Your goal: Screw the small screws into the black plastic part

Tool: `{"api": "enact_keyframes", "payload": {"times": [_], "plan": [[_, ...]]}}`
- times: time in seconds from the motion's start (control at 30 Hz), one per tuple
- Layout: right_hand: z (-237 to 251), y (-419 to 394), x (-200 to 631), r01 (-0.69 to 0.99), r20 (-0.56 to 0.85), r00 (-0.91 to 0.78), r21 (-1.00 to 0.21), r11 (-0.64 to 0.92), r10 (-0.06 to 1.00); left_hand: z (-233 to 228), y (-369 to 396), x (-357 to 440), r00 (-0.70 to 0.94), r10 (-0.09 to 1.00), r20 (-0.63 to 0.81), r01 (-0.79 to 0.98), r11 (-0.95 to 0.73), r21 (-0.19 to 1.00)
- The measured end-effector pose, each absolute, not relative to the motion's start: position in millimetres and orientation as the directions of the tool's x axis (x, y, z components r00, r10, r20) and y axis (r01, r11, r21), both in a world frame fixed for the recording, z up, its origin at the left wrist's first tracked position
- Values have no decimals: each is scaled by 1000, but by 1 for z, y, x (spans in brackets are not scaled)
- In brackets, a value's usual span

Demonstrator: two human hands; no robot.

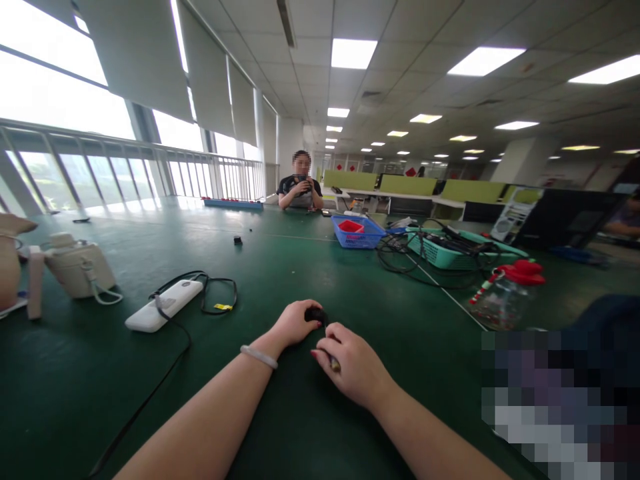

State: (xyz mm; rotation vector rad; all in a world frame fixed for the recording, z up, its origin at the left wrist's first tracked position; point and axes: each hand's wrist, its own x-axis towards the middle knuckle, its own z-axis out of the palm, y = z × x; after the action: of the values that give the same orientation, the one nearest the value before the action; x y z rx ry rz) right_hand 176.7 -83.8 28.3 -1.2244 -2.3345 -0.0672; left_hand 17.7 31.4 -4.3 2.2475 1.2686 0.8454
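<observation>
Before the blue basket, our slim tool points lengthwise away from us, towards a black piece; right grip closed round it, left grip pinching the piece

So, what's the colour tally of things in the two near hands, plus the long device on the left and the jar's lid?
Black: 1, object in the left hand
Yellowish-ended: 1, item in the right hand
White: 1, device
Red: 1, lid
Total: 4
</observation>
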Motion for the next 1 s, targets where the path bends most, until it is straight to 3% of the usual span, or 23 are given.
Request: {"api": "enact_keyframes", "payload": {"times": [0.23, 0.4, 0.7, 1.0], "plan": [[26, -73, 194, 793, 646, -450, -28, 608, 616, -7, 32, 17, 400, 863, 308, 616, -503, 607], [20, -70, 195, 716, 601, -595, 93, 692, 534, -6, 32, 18, 389, 863, 323, 641, -505, 578], [15, -69, 184, 743, 558, -618, 183, 644, 554, -11, 35, 19, 394, 861, 322, 655, -508, 559], [19, -73, 182, 788, 447, -569, 59, 613, 690, -8, 34, 18, 399, 871, 286, 665, -490, 564]]}}
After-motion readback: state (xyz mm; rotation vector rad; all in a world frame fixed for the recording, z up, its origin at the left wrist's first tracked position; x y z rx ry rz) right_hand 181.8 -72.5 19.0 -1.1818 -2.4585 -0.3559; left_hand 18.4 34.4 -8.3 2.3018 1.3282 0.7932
